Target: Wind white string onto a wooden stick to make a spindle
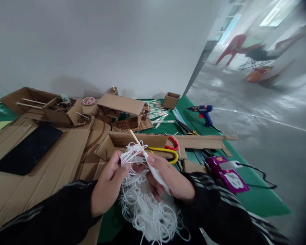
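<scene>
A large tangle of white string (153, 214) hangs below my hands at the table's near edge. My left hand (112, 180) is closed on loops of this string at the upper left of the bundle. In my right hand (165, 173) is a thin wooden stick (136, 139), tilted up to the left, with white string wound thickly around its lower part. Some fingers of both hands are hidden behind the string. Just beyond them lies an open cardboard box (117, 141), with the yellow scissor handle (174, 156) and a red handle (177, 143) at its right.
A black tablet (28, 149) lies on cardboard at left. Cardboard boxes (122, 103) and wooden sticks (160, 114) are at the back. A blue glue gun (205, 114) and a purple box with a power strip (226, 175) are on the green table (265, 200) at right.
</scene>
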Demonstrator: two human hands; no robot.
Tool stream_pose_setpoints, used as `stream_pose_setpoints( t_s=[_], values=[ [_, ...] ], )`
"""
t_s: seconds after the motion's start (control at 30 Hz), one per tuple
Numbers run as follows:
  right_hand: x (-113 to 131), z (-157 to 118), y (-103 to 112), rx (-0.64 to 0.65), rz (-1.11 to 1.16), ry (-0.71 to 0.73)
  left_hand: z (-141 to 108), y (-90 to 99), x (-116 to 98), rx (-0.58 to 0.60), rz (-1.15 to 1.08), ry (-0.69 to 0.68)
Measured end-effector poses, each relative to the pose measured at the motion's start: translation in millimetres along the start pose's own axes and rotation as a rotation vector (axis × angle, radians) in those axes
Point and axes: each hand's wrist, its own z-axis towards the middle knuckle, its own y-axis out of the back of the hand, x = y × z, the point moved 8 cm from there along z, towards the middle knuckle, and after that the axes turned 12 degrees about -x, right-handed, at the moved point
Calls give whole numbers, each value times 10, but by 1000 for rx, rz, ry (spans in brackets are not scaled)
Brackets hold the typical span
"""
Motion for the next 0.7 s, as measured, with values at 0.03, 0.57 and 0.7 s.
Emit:
stream_pose_setpoints(
  t_s=[0.03,0.57,0.7],
  values=[
    [-5,-1,2,0,-8,-2,7,-30,10,49,-43,16],
    [65,-8,104,-88,-1,26,58,100,-404,-80,611,-440],
    [20,23,130,-119,25,-20,42,119,-340,-5,237,-300]
  ],
)
